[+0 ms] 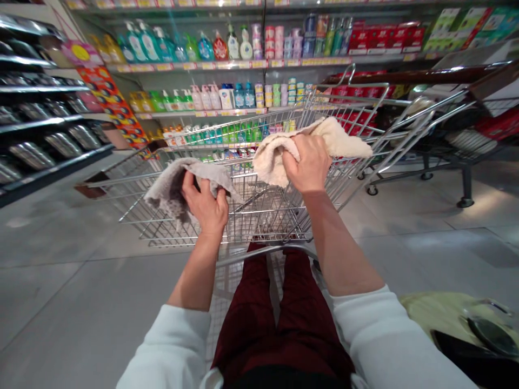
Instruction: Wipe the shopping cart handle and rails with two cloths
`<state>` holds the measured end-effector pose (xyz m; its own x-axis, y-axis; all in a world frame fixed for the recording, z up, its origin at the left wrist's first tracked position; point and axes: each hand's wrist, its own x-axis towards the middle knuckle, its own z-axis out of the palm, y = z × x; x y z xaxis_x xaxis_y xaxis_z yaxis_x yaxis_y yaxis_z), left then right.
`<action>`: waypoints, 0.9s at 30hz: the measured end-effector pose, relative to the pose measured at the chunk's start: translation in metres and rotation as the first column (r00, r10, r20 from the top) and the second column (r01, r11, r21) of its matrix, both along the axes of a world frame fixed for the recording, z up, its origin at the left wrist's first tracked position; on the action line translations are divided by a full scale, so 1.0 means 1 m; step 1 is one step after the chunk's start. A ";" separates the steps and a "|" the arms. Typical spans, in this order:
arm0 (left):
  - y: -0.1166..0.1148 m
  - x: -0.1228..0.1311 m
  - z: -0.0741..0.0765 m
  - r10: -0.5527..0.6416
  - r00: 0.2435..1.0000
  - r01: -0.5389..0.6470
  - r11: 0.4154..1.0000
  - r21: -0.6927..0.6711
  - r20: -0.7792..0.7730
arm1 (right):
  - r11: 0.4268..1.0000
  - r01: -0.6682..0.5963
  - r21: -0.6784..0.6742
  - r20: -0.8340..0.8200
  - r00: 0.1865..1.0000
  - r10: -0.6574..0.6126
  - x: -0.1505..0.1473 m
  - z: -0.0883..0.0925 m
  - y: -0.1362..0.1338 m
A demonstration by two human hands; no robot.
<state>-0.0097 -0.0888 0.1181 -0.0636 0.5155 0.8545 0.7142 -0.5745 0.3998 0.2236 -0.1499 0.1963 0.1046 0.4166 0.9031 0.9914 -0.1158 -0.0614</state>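
Observation:
My left hand point(205, 206) grips a crumpled grey towel point(174, 186) above a wire shopping cart point(259, 216). My right hand point(307, 163) grips a cream terry towel point(320, 145), held higher and farther forward over the same cart. Both towels hang bunched around my fingers, and neither touches the cart as far as I can tell. The cart's inside shows nothing in it, and its handle bar runs just in front of my dark red trousers point(279, 319).
Shelves of bottled liquids and boxed goods point(186, 66) stand ahead. Steel cookware fills black shelving point(52, 119) on the left. A second cart point(430, 135) stands on the right. A pale green bag point(446, 316) lies at lower right on the tiled floor.

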 end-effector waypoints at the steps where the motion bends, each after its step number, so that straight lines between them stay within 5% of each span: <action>1: 0.003 0.001 -0.002 0.014 1.000 -0.014 0.999 -0.039 -0.011 | 1.000 -0.002 0.003 0.000 1.000 0.002 0.000 0.000 0.000; 10: -0.004 -0.018 -0.093 -0.016 0.985 -0.052 0.925 -0.377 -0.173 | 1.000 0.004 -0.023 -0.018 1.000 -0.005 -0.002 0.002 -0.002; 13: -0.012 -0.025 -0.107 -0.025 0.982 -0.052 0.919 -0.391 -0.189 | 1.000 0.003 -0.029 -0.014 1.000 -0.003 -0.002 0.002 -0.003; 16: -0.013 -0.030 -0.091 0.022 0.989 -0.071 0.935 -0.346 -0.145 | 0.999 0.001 -0.036 -0.011 1.000 -0.002 -0.002 0.002 -0.003; 23: 0.008 -0.039 0.001 0.098 0.995 -0.098 0.992 -0.073 -0.005 | 1.000 -0.013 -0.019 -0.014 1.000 0.012 -0.002 0.001 -0.003; 25: 0.014 -0.038 0.002 0.097 0.995 -0.100 0.990 -0.105 -0.033 | 1.000 -0.015 -0.011 -0.020 1.000 0.015 -0.002 0.001 -0.002; 27: 0.017 -0.038 -0.015 0.125 0.991 -0.131 0.973 -0.187 -0.043 | 1.000 -0.019 -0.005 -0.027 0.999 0.019 -0.001 0.000 -0.001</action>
